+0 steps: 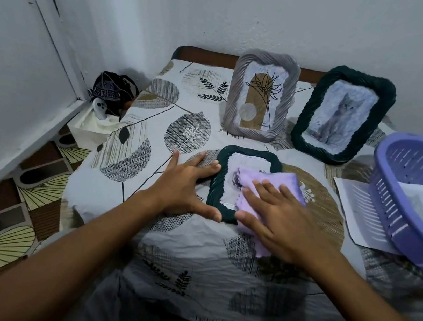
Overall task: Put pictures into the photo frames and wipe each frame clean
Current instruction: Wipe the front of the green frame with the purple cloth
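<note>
The left hand [188, 184] lies flat with fingers spread, bracing the left edge of a dark green woven photo frame [217, 188] flat on the leaf-print bedsheet [157, 114]. The right hand [275, 218], fingers straight, presses a lilac cloth [281, 179] onto its glass. Behind stand a grey woven frame [261, 96] and another dark green frame [343, 116] holding a cat picture; a purple plastic basket [416, 205] sits to the right.

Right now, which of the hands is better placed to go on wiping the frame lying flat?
The right hand: it lies flat on the purple cloth that covers part of the dark green frame. The left hand braces that frame's left edge with spread fingers, so it is better kept steadying.
</note>
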A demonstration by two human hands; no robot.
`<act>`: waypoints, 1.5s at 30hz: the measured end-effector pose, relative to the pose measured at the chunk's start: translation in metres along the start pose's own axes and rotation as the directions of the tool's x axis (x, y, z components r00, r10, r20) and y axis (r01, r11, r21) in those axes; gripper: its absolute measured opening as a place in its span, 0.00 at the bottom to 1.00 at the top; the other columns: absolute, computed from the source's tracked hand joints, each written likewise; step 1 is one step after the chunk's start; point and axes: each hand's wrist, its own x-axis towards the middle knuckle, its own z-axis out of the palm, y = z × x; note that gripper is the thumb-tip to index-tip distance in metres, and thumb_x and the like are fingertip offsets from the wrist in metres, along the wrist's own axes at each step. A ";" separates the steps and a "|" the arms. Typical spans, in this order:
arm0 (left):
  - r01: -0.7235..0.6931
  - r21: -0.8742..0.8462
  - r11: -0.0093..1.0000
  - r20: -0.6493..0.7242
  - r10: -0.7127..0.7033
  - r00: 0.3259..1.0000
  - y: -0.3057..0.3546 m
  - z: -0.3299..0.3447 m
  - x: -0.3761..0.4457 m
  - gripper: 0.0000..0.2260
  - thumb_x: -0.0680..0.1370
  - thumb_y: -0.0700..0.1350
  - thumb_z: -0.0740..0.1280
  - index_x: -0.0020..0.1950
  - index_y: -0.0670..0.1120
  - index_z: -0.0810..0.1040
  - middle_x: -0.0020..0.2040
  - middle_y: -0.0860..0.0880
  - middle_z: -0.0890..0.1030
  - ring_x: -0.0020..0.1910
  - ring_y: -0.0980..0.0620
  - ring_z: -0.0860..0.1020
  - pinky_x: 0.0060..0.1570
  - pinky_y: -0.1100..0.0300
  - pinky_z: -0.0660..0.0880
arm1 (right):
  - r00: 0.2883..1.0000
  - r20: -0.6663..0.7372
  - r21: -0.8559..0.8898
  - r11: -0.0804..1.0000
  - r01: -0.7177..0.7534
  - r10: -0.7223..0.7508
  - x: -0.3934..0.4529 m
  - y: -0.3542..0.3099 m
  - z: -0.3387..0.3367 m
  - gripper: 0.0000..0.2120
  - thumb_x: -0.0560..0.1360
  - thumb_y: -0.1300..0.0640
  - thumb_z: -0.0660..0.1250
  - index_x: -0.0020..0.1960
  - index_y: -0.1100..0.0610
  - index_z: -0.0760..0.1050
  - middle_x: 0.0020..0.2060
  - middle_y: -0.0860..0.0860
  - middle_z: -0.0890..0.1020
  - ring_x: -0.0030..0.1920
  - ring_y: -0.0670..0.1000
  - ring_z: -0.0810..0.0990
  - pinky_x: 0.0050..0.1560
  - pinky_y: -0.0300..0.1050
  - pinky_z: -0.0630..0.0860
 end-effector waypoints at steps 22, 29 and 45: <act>0.002 -0.006 1.000 -0.010 -0.002 1.000 -0.001 0.001 0.000 0.57 0.51 0.79 0.62 0.76 0.54 0.60 0.77 0.51 0.60 0.77 0.58 0.48 0.73 0.42 0.36 | 0.999 -0.033 0.071 0.996 0.046 -0.044 -0.023 0.008 0.000 0.47 0.70 0.26 0.29 0.75 0.50 0.63 0.75 0.51 0.63 0.76 0.49 0.57 0.74 0.45 0.43; -0.008 0.017 1.000 -0.003 0.008 1.000 -0.004 0.002 0.001 0.60 0.49 0.84 0.55 0.76 0.54 0.59 0.77 0.52 0.59 0.77 0.58 0.48 0.73 0.39 0.37 | 0.997 -0.029 -0.010 0.997 -0.072 0.072 0.027 0.053 -0.010 0.44 0.69 0.30 0.26 0.76 0.46 0.56 0.77 0.48 0.56 0.77 0.55 0.45 0.76 0.58 0.43; 0.008 -0.018 1.000 -0.021 -0.008 1.000 -0.003 0.004 0.001 0.60 0.48 0.84 0.57 0.76 0.56 0.60 0.77 0.53 0.60 0.77 0.60 0.48 0.73 0.43 0.36 | 0.983 -0.119 0.389 0.905 0.172 -0.136 -0.005 0.068 0.003 0.28 0.72 0.45 0.48 0.67 0.48 0.75 0.72 0.44 0.65 0.77 0.45 0.52 0.74 0.46 0.55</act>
